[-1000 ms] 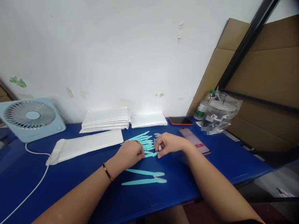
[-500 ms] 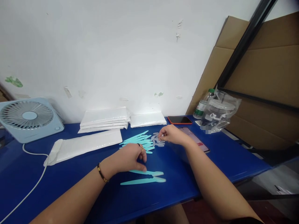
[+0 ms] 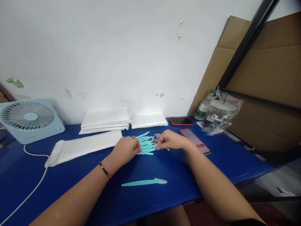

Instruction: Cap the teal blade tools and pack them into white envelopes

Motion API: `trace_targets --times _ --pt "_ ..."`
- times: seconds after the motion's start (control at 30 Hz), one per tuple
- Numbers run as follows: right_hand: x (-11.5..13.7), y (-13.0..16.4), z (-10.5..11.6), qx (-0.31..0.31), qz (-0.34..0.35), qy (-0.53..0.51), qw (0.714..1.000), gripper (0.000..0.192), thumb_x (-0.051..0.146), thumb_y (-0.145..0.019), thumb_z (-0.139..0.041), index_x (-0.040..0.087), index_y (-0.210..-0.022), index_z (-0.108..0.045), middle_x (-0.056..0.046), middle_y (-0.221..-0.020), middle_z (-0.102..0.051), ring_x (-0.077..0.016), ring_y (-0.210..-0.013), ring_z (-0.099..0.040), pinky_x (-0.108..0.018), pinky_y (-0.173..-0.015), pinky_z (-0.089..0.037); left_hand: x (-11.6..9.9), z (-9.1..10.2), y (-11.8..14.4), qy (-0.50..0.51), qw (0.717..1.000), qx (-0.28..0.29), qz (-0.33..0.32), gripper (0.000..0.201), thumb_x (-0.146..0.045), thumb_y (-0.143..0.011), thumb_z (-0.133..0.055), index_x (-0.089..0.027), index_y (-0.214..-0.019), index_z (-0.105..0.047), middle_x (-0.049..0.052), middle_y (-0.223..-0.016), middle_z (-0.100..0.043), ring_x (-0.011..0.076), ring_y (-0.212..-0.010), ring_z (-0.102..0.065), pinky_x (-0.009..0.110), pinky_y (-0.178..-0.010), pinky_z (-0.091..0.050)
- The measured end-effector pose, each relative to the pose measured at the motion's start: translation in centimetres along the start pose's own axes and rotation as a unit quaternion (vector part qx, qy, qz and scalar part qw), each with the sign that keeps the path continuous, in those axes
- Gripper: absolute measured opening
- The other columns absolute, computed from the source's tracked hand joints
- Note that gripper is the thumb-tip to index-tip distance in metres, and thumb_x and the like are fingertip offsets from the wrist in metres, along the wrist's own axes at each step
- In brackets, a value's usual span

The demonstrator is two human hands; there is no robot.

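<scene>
My left hand (image 3: 129, 148) is closed at the near left side of a pile of teal eyebrow razors (image 3: 146, 142), thumb and fingers pinching the handle of one razor. My right hand (image 3: 167, 141) is closed in a pinch at that razor's head end, on a small clear blade cap that its fingers partly hide. Several more clear caps (image 3: 157, 136) lie scattered behind the right fingers. Nearer the table's front edge, a single teal razor (image 3: 144, 182) lies apart with its head to the right and a pale cover over the blade.
White padded envelopes (image 3: 105, 118) are stacked by the wall, with a smaller stack (image 3: 149, 120) beside them. One long envelope (image 3: 87, 147) lies left of the razors. A fan (image 3: 30, 116), two phones (image 3: 181, 121), a bottle (image 3: 204, 108) and a bagged cup (image 3: 221, 111) stand around.
One of the two razors at the front is gone from its spot, and my left hand has moved up to the pile. My right hand has shifted slightly left and down toward the razor.
</scene>
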State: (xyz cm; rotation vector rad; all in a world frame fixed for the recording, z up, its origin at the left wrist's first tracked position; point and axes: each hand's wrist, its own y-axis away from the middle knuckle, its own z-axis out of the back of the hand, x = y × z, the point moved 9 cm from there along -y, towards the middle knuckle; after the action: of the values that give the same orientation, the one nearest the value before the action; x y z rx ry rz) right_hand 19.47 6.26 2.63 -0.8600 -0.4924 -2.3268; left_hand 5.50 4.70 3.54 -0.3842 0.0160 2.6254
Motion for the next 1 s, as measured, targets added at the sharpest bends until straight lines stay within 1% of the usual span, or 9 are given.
trace_targets --times 0.13,0.23,0.33,0.4,0.47,0.6,0.73,0.9,1.0 --pt "-1.8 0.1 3.2 -0.120 -0.042 0.078 0.989 0.029 0.043 -0.067 -0.066 0.014 -0.073 -0.070 -0.003 -0.064 -0.065 -0.0126 -0.054 -0.056 -0.022 -0.050 -0.038 0.4 0.9 0.0 -0.006 0.999 -0.028 0.022 0.024 -0.043 -0.073 -0.058 -0.022 -0.083 -0.064 0.002 -0.087 -0.064 0.0181 -0.077 -0.058 0.028 -0.065 -0.038" --pt "-1.8 0.3 4.4 -0.172 -0.036 0.123 0.977 0.023 0.036 -0.065 -0.069 0.017 -0.078 -0.071 -0.005 -0.077 -0.070 -0.0155 -0.067 -0.060 -0.023 -0.058 -0.041 -1.8 0.5 1.2 0.045 0.999 0.019 -0.014 0.036 -0.054 -0.067 -0.061 -0.024 -0.087 -0.064 0.001 -0.089 -0.063 0.0178 -0.077 -0.057 0.026 -0.061 -0.038" --pt "-1.2 0.3 4.2 -0.174 -0.016 0.110 0.978 0.017 0.030 -0.072 -0.062 0.017 -0.078 -0.072 -0.004 -0.079 -0.070 -0.0150 -0.068 -0.061 -0.023 -0.060 -0.042 -4.8 -1.5 3.3 0.073 0.986 0.135 -0.066 0.036 -0.053 -0.058 -0.070 -0.026 -0.081 -0.066 -0.001 -0.081 -0.064 0.0157 -0.068 -0.056 0.024 -0.052 -0.034" --pt "-0.7 0.4 4.0 -0.168 -0.003 0.083 0.982 0.018 0.029 -0.074 -0.060 0.016 -0.078 -0.071 -0.004 -0.079 -0.070 -0.0147 -0.068 -0.061 -0.023 -0.060 -0.043 -5.6 -2.4 4.3 0.061 0.980 0.174 -0.069 0.022 -0.044 -0.061 -0.070 -0.025 -0.073 -0.065 -0.003 -0.073 -0.064 0.0142 -0.063 -0.055 0.024 -0.049 -0.031" --pt "-0.2 0.6 3.8 -0.157 0.007 0.044 0.987 0.020 0.032 -0.075 -0.059 0.015 -0.079 -0.071 -0.004 -0.077 -0.070 -0.0143 -0.067 -0.061 -0.022 -0.058 -0.043 -5.5 -2.6 4.3 0.054 0.982 0.168 -0.063 0.010 -0.034 -0.070 -0.064 -0.024 -0.067 -0.064 -0.003 -0.070 -0.064 0.0136 -0.062 -0.055 0.024 -0.051 -0.032" --pt "0.9 0.8 2.6 -0.098 0.026 -0.075 0.992 0.034 0.043 -0.077 -0.058 0.014 -0.091 -0.068 -0.005 -0.073 -0.067 -0.0119 -0.058 -0.059 -0.022 -0.052 -0.045 -3.0 -1.3 2.6 0.113 0.988 0.103 -0.014 0.018 -0.034 -0.079 -0.050 -0.021 -0.072 -0.061 0.000 -0.075 -0.065 0.0141 -0.067 -0.057 0.024 -0.056 -0.037" --pt "2.9 1.0 1.5 -0.062 0.088 -0.138 0.985 0.045 0.039 -0.067 -0.071 0.015 -0.104 -0.065 -0.005 -0.077 -0.068 -0.0135 -0.064 -0.062 -0.023 -0.058 -0.050 -1.5 -1.7 1.6 0.282 0.947 0.156 0.006 0.027 -0.042 -0.083 -0.044 -0.019 -0.082 -0.056 0.001 -0.075 -0.066 0.0143 -0.070 -0.060 0.024 -0.060 -0.042" --pt "3.9 1.2 1.7 -0.089 0.150 -0.150 0.973 0.030 0.036 -0.069 -0.070 0.015 -0.091 -0.071 -0.006 -0.079 -0.068 -0.0142 -0.064 -0.064 -0.024 -0.055 -0.052 -1.4 -2.5 1.7 0.430 0.878 0.208 0.025 0.028 -0.044 -0.081 -0.048 -0.017 -0.085 -0.048 0.004 -0.081 -0.067 0.0152 -0.072 -0.063 0.024 -0.057 -0.040" --pt "3.4 1.5 2.9 -0.128 0.158 -0.162 0.966 0.026 0.033 -0.069 -0.070 0.015 -0.088 -0.072 -0.006 -0.075 -0.068 -0.0143 -0.062 -0.064 -0.025 -0.056 -0.052 -1.1 -2.6 1.7 0.471 0.857 0.207 0.038 0.029 -0.046 -0.079 -0.051 -0.018 -0.084 -0.046 0.003 -0.078 -0.065 0.0131 -0.064 -0.059 0.023 -0.054 -0.039"
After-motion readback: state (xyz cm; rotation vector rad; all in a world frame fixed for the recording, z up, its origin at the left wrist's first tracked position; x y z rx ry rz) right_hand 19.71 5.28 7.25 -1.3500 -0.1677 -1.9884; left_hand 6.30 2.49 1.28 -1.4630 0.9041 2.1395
